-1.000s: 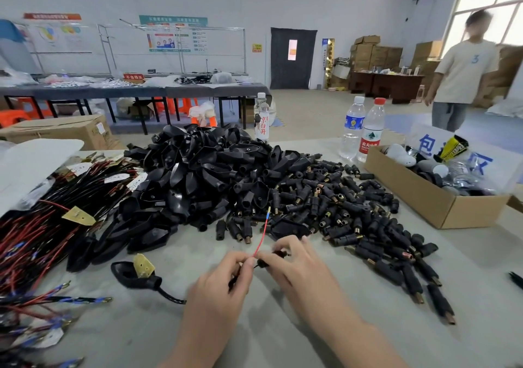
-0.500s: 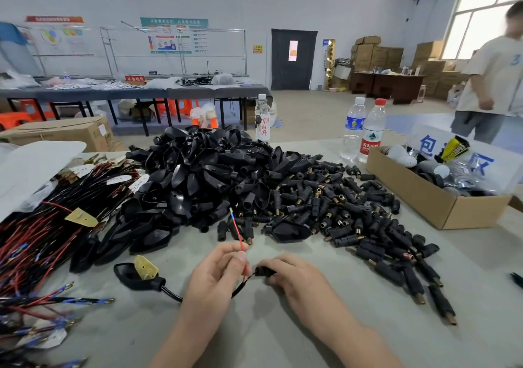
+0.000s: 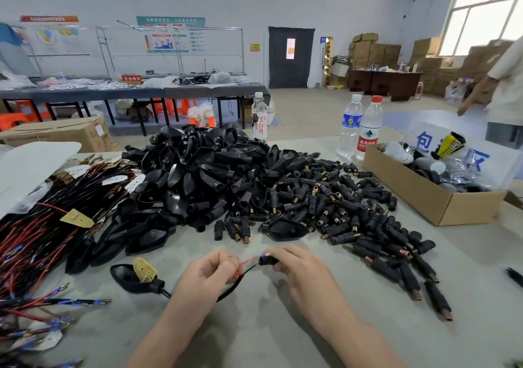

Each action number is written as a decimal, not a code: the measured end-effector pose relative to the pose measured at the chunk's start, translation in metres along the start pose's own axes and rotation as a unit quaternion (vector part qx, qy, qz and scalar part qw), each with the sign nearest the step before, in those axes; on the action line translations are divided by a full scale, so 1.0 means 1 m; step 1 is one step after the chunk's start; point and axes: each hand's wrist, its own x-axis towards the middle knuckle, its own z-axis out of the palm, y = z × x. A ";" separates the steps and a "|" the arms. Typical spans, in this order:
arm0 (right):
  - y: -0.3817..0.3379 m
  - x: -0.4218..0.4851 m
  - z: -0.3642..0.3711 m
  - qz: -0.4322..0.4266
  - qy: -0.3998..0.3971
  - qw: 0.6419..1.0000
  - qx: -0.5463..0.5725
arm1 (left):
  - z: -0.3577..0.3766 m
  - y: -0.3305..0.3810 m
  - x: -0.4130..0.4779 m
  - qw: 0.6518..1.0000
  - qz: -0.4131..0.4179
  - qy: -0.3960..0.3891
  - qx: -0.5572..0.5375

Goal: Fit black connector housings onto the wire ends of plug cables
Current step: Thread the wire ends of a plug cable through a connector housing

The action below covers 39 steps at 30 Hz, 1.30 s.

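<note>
My left hand (image 3: pixel 210 272) pinches the red wire (image 3: pixel 249 260) of a black plug cable (image 3: pixel 235 285) near the table's front edge. My right hand (image 3: pixel 294 268) grips a small black connector housing (image 3: pixel 268 260), with the wire's blue-tipped end at its mouth. The cable's black plug (image 3: pixel 133 278), with a yellow tag on it, lies on the table to the left. A big heap of black plug shells (image 3: pixel 198 178) and loose connector housings (image 3: pixel 353 220) lies just beyond my hands.
Bundles of red and black cables (image 3: pixel 42 240) fill the left side. An open cardboard box (image 3: pixel 424 197) stands at the right, with two water bottles (image 3: pixel 359 127) behind it. Another bottle (image 3: pixel 259 117) stands at the table's far edge. A person (image 3: pixel 503 90) stands far right.
The red wire, which stood upright before, now lies level between my hands with its tip at the housing. The person in the background has walked to the right.
</note>
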 end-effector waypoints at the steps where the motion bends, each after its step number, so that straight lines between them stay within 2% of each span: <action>1: 0.000 0.000 0.000 0.004 0.003 1.000 0.009 | 0.000 -0.001 0.000 1.000 -0.002 0.001 -0.016; 12: 0.001 0.001 0.001 0.009 0.041 0.999 0.033 | 0.005 0.001 -0.002 0.991 -0.030 0.035 -0.128; 25: 0.004 0.003 0.003 0.010 0.052 0.998 0.046 | 0.004 0.004 -0.006 0.996 0.010 0.016 -0.084; 39: -0.001 0.003 0.000 -0.003 0.040 0.999 0.023 | 0.004 0.001 -0.006 0.999 0.008 0.016 -0.038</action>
